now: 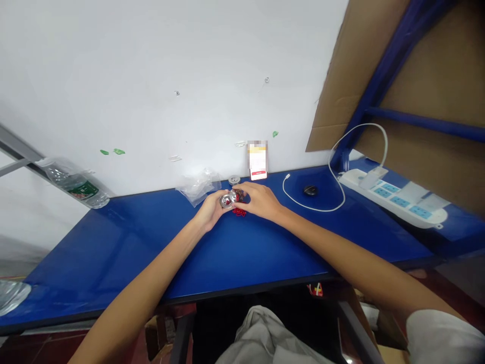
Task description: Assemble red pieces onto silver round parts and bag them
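Observation:
Both of my hands meet over the middle of the blue table (pixel 242 253). My left hand (pixel 209 210) is closed round a small round silver metal part (pixel 226 201) with a reddish centre. My right hand (pixel 259 200) is curled with its fingertips pinched at the same part. A small heap of red pieces (pixel 239 212) lies on the table just under the hands. A second silver round part (pixel 234 179) sits behind them near the wall.
A crumpled clear plastic bag (pixel 197 187) lies behind my left hand. A phone (pixel 258 161) leans on the wall. A white cable (pixel 333 172), a black round object (pixel 310 190) and a power strip (pixel 394 198) are at the right. A water bottle (pixel 76 184) lies at the far left.

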Motion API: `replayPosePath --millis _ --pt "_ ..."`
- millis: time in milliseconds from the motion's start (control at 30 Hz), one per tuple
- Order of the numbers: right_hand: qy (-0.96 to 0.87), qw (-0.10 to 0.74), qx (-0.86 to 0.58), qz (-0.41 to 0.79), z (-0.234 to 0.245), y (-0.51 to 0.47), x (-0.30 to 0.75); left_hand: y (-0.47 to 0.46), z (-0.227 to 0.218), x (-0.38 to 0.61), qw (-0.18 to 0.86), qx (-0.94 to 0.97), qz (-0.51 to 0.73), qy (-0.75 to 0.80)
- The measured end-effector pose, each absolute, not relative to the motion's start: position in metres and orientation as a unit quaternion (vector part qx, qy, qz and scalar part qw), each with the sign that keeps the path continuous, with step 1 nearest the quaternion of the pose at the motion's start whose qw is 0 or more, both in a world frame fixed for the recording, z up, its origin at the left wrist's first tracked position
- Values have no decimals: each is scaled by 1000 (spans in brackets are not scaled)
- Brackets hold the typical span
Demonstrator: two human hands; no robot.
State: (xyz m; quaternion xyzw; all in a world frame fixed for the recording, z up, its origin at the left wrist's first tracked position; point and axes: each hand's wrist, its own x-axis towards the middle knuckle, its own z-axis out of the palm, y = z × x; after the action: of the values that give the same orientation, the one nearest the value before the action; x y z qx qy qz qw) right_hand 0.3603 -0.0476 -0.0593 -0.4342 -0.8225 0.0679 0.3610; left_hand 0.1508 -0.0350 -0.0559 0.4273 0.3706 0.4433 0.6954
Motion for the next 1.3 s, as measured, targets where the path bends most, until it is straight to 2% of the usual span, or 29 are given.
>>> replayPosePath --millis 167,333,500,967,1167,1300 --pt "-807 415 -401 126 -58 -46 364 -38 -49 147 694 487 403 344" --pt "-806 428 -380 151 -56 -48 365 -43 -44 145 650 561 386 336" --pt "-818 408 -375 152 -54 -50 365 -42 -47 143 613 591 383 358" --pt "-847 368 -351 154 -49 -57 365 -42 -48 147 622 562 387 383" --pt "-813 413 -371 176 -50 -53 366 -41 -38 145 629 536 424 370" --pt "-783 450 -392 174 -51 -41 375 -31 -38 136 583 548 456 390"
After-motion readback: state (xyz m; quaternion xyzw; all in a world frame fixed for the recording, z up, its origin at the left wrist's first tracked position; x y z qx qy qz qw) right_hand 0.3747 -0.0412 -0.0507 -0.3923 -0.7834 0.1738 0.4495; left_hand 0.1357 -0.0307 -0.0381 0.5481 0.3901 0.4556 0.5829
